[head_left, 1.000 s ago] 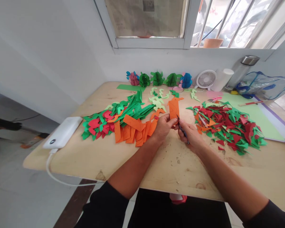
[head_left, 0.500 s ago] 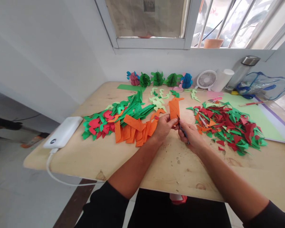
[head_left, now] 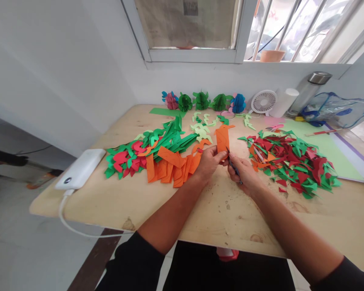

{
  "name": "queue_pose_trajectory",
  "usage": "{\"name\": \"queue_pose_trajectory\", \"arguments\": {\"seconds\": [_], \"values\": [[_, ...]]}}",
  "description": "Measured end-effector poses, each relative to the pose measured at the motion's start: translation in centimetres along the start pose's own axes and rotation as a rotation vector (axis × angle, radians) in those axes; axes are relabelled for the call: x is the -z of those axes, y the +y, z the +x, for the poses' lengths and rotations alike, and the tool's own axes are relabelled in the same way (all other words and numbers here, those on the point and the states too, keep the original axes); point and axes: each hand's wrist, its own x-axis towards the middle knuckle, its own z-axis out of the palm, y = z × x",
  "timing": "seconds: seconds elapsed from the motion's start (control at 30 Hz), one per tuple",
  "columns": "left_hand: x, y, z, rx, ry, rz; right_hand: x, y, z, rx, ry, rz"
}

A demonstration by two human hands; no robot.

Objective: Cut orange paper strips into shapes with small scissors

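Note:
Between the fingers of my left hand (head_left: pixel 208 162) is a folded piece of orange paper (head_left: pixel 222 139), held upright, with drawn lines on it. My right hand (head_left: pixel 245 173) grips small dark scissors (head_left: pixel 234 167), their blades at the lower right edge of the paper. Just left of my left hand lie several folded orange paper strips (head_left: pixel 172 167). Beyond them are green paper pieces (head_left: pixel 178 139) and red cut shapes (head_left: pixel 121 159). Pale green cutouts (head_left: pixel 202 131) lie behind the held paper.
A heap of red, green and orange scraps (head_left: pixel 297 157) spreads on the right. Paper honeycomb figures (head_left: pixel 202 101) line the wall near a small white fan (head_left: pixel 263 102) and a bottle (head_left: pixel 311 91). A white power bank (head_left: pixel 81 167) with a cable sits at the table's left edge.

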Motion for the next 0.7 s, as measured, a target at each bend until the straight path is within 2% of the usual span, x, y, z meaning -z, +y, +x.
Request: {"name": "queue_pose_trajectory", "arguments": {"seconds": [0.7], "values": [[-0.05,0.04,0.01,0.003,0.006,-0.017,-0.05,-0.05,-0.07,-0.002,0.012,0.005]]}}
